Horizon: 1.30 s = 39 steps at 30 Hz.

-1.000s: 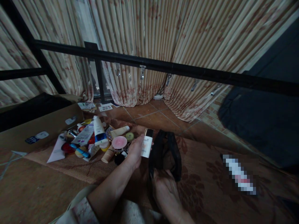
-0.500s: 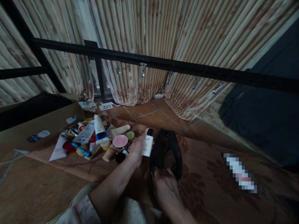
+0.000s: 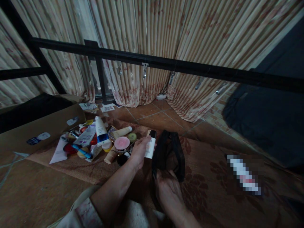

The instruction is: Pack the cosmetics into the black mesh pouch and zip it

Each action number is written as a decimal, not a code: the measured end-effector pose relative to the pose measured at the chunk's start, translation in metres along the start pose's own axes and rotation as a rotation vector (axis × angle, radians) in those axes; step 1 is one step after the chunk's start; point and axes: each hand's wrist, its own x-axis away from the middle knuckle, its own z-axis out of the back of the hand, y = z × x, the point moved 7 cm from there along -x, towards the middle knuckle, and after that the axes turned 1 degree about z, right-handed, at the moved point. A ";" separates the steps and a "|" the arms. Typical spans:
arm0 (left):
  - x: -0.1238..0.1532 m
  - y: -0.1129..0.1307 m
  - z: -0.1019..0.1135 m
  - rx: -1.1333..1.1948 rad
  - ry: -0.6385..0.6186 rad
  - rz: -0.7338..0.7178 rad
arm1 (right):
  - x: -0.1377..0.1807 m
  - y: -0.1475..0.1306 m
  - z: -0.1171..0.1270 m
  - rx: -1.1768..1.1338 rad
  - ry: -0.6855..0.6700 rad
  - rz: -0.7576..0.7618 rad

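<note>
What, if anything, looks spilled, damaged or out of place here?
The pixelated patch on the brown cloth at right looks odd: coarse blocks hide whatever lies there. The cosmetics lie heaped at left; the bottle in your left hand looks intact. I see no spill.

Brown cloth with darker leaf motif, bordered by tiled floor beyond its far edge and at near left. On the cloth, toward the left: heap of cosmetics, overlapping in several layers. At the heap's near-left edge: pale lavender tube, flat. At its near-right edge: beige tube, beside a dark round item. Farther right: black bag, mouth upward. Far right, well apart: elongated pale item, pixelated beyond recognition. On the floor, past the heap: loose papers, flat.
</note>
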 end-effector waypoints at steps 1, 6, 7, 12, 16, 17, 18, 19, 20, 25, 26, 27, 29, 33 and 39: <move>0.000 0.000 0.000 -0.001 0.001 0.000 | 0.000 0.000 0.000 0.002 0.001 0.000; 0.000 0.000 0.001 -0.005 0.028 0.012 | -0.002 0.000 0.001 0.002 0.007 -0.006; -0.001 0.000 0.001 -0.006 0.033 0.014 | -0.003 -0.001 0.001 0.003 0.007 -0.006; 0.000 0.001 0.001 -0.005 0.037 0.018 | -0.004 0.000 -0.002 0.027 -0.019 -0.011; 0.001 0.001 0.001 -0.004 0.034 0.011 | -0.002 -0.001 -0.001 0.030 -0.017 -0.004; 0.002 0.001 0.001 -0.005 0.035 0.008 | -0.002 -0.002 0.000 0.026 -0.014 0.000; 0.002 0.001 0.001 -0.007 0.035 0.006 | -0.002 -0.002 0.000 0.022 -0.012 0.005; 0.002 0.001 0.001 -0.008 0.034 0.005 | -0.002 -0.003 0.001 0.017 -0.011 0.009; 0.002 0.001 0.001 -0.008 0.032 0.006 | -0.001 -0.003 0.001 0.011 -0.011 0.011; 0.002 0.001 0.001 0.000 0.038 0.018 | -0.002 -0.001 -0.002 0.010 -0.028 -0.004; 0.002 0.001 0.001 0.003 0.040 0.018 | -0.003 -0.001 -0.002 0.019 -0.034 -0.003; 0.003 0.001 0.001 0.003 0.039 0.017 | -0.003 -0.001 -0.003 0.029 -0.036 -0.003; 0.003 0.001 0.000 0.006 0.033 0.016 | -0.003 -0.002 -0.002 0.035 -0.035 -0.002; 0.003 0.000 0.001 0.007 0.034 0.010 | -0.003 -0.002 0.000 0.009 -0.043 -0.006; 0.001 0.000 0.001 0.003 0.025 0.015 | -0.003 -0.001 -0.001 0.018 -0.045 -0.017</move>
